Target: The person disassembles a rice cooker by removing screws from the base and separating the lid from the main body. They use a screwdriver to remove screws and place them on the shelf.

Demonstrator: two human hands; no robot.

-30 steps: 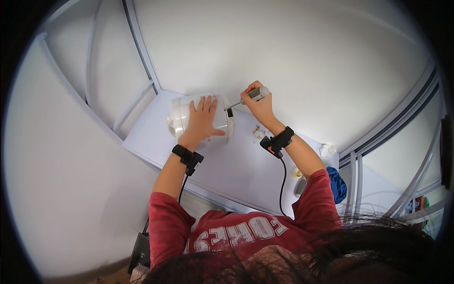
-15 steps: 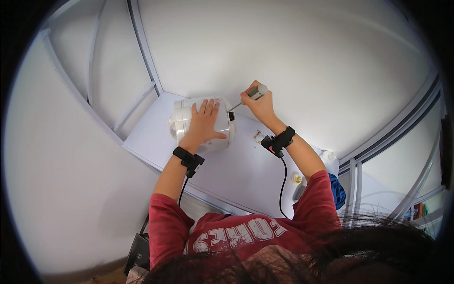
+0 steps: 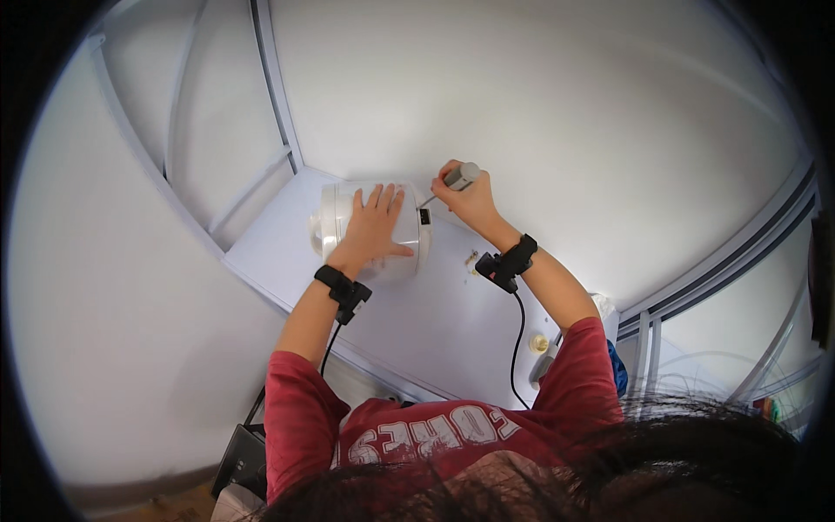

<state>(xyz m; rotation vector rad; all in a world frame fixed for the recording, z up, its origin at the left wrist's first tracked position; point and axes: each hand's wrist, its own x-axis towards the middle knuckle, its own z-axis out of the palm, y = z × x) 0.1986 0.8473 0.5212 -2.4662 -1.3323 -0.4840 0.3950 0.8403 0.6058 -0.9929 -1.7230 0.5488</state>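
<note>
A white rounded appliance (image 3: 406, 228), something like a small rice cooker, lies on its side on the white table. Spread flat across its upper side is my left hand (image 3: 374, 228), fingers apart. A small dark socket (image 3: 425, 217) shows at the appliance's right end. My right hand (image 3: 474, 204) is wrapped round the grey handle of a screwdriver (image 3: 461, 177). Its thin shaft slants down and left to the appliance's right end, just above the socket. Whether the tip sits in a screw is too small to tell.
Several tiny loose parts (image 3: 470, 261) lie on the table (image 3: 417, 322) below my right hand. A yellowish round piece (image 3: 538, 343) and a grey object (image 3: 541, 370) stand beside my right forearm. Blue fabric (image 3: 617, 365) is at the right edge. A wall rises behind.
The screwdriver handle and my right hand have shifted slightly left and down, and the handle is turned a little. My left hand stays on the appliance.
</note>
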